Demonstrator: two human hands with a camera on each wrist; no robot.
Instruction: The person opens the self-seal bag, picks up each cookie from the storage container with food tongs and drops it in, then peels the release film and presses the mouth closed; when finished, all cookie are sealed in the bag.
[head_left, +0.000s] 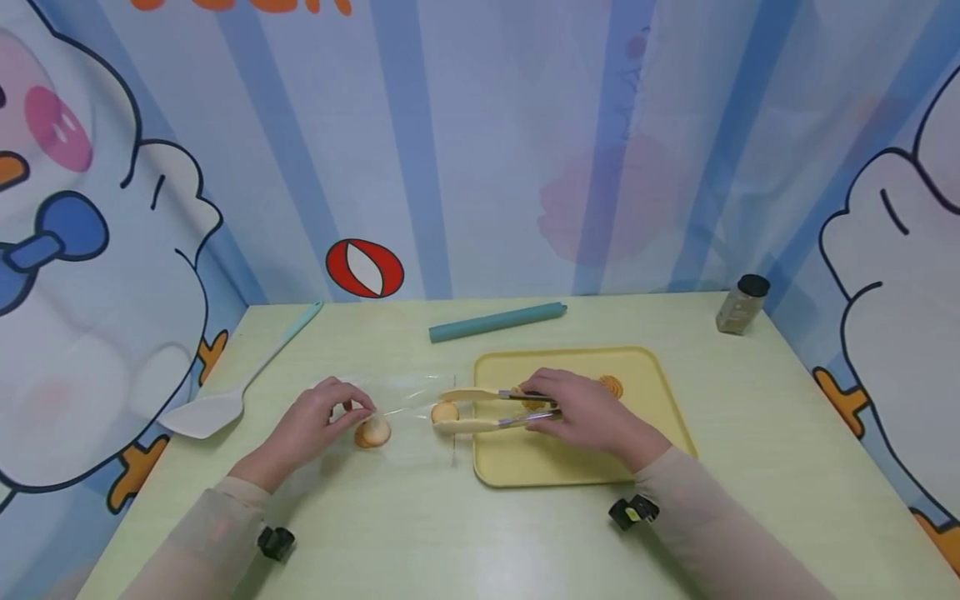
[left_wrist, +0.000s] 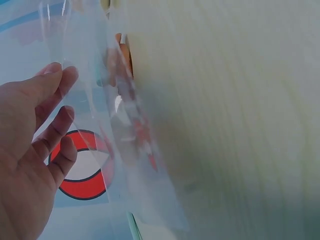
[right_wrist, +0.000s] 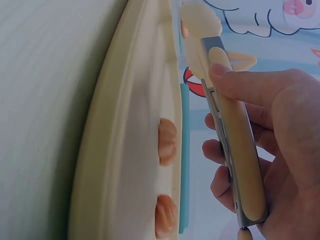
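Observation:
My left hand (head_left: 318, 421) pinches the clear plastic bag (left_wrist: 97, 95) between thumb and fingertips, lifting its film. One round golden cookie (head_left: 372, 432) shows just beside these fingertips, at the bag's left part. With my right hand (head_left: 588, 417) I grip tongs (right_wrist: 237, 145) that have pale beige scoop-shaped ends and metal arms. Their ends point left and sit either side of another round cookie (head_left: 445, 412), overlapping the bag's right end in the head view. Below my right hand lies a yellow tray (head_left: 555, 475), with swirled cookies (right_wrist: 167, 141) on it; the hand partly hides them.
At the left lies a spatula (head_left: 206, 414) with a white blade and mint handle. A teal stick-shaped roll (head_left: 498, 322) lies behind the tray. A small jar with a black lid (head_left: 741, 307) stands at the back right, near the printed curtain (head_left: 487, 167).

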